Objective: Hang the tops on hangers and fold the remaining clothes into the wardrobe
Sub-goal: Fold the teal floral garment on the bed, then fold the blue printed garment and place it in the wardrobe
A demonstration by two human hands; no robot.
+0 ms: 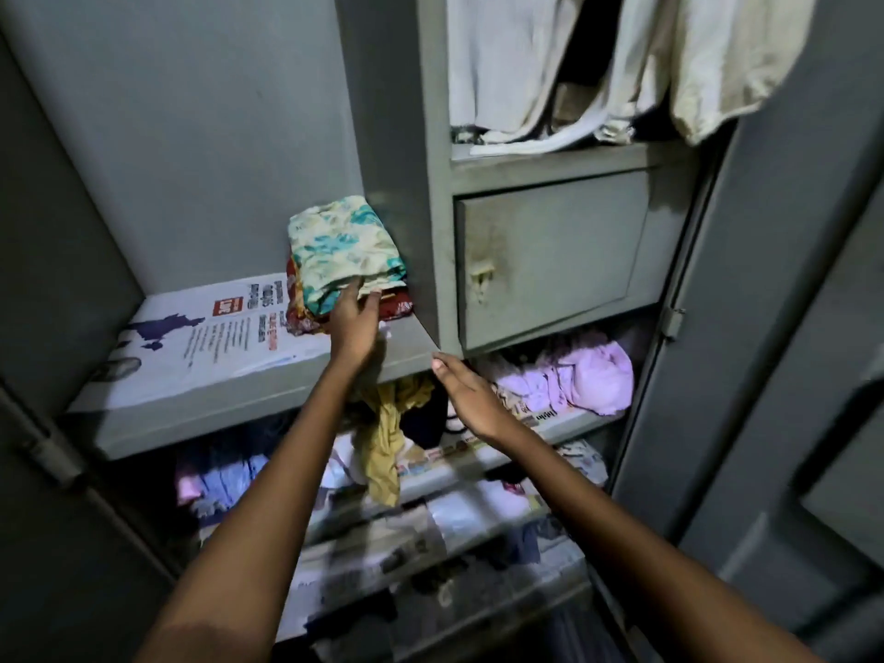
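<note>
Two hands are reaching in: the left hand [355, 323] is touching, fingers straight, the folded floral garment [344, 253] lying ahead on the shelf [268, 390], nearer than the released, empty right hand [466, 392]

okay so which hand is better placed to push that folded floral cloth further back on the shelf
Left. The left hand already touches the front edge of the folded floral cloth on the newspaper-lined shelf. The right hand hovers lower, in front of the shelf edge, open and touching nothing.
</note>
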